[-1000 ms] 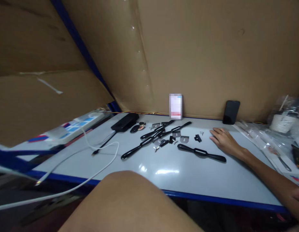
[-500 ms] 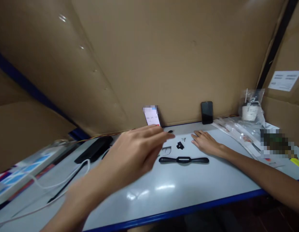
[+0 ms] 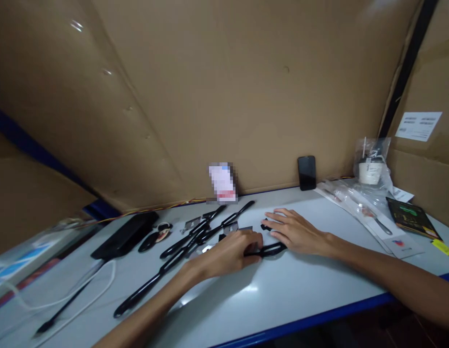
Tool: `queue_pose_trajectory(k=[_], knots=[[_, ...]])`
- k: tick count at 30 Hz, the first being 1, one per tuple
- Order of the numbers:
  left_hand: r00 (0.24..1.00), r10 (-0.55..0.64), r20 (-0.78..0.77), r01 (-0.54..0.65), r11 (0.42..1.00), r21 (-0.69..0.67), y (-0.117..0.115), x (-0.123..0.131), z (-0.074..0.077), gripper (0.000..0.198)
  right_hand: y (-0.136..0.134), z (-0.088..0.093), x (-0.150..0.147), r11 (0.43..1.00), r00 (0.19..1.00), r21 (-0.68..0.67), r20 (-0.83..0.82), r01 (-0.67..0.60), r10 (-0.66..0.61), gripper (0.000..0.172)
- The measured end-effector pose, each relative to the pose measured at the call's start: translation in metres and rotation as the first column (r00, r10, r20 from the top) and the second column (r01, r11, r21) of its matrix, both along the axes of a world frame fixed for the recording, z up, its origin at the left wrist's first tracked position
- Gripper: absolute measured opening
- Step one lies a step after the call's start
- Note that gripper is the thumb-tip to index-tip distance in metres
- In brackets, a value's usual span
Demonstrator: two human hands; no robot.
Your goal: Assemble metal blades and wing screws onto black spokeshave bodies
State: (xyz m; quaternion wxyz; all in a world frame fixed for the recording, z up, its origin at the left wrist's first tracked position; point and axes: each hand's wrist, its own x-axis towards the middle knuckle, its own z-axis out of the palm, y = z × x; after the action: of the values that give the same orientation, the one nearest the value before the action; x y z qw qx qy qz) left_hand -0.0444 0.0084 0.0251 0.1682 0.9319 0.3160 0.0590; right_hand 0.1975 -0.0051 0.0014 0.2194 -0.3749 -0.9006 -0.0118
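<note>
My left hand (image 3: 238, 249) curls its thumb and fingers round the left end of a black slotted plastic handle (image 3: 271, 250) lying on the table. Its slotted middle shows between my two hands. My right hand (image 3: 296, 229) rests palm down with fingers spread, covering the handle's right end. Close to those fingertips is a small black bracket-like part (image 3: 265, 225), partly hidden. Several more black slotted handles (image 3: 173, 258) lie in a loose pile left of my left hand. Thin metal plates (image 3: 231, 227) sit just beyond that hand.
One phone (image 3: 222, 181) with a lit screen and another dark phone (image 3: 306, 172) lean on the cardboard wall. A black box (image 3: 124, 234) and a white cable (image 3: 110, 280) lie left. On the right are plastic-packed items (image 3: 358, 212), a bagged cup (image 3: 369, 171) and a dark booklet (image 3: 412, 217).
My left hand has come down from above the table onto the handle's left end. My right hand has shifted toward the handle and the small black part. The view has turned slightly.
</note>
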Motion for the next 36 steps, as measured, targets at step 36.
queue_pose_trajectory(k=[36], knots=[[0.966, -0.206, 0.159, 0.163, 0.956, 0.245, -0.029, 0.014, -0.019, 0.013, 0.014, 0.031, 0.023, 0.782, 0.852, 0.34, -0.171, 0.522, -0.495, 0.072]])
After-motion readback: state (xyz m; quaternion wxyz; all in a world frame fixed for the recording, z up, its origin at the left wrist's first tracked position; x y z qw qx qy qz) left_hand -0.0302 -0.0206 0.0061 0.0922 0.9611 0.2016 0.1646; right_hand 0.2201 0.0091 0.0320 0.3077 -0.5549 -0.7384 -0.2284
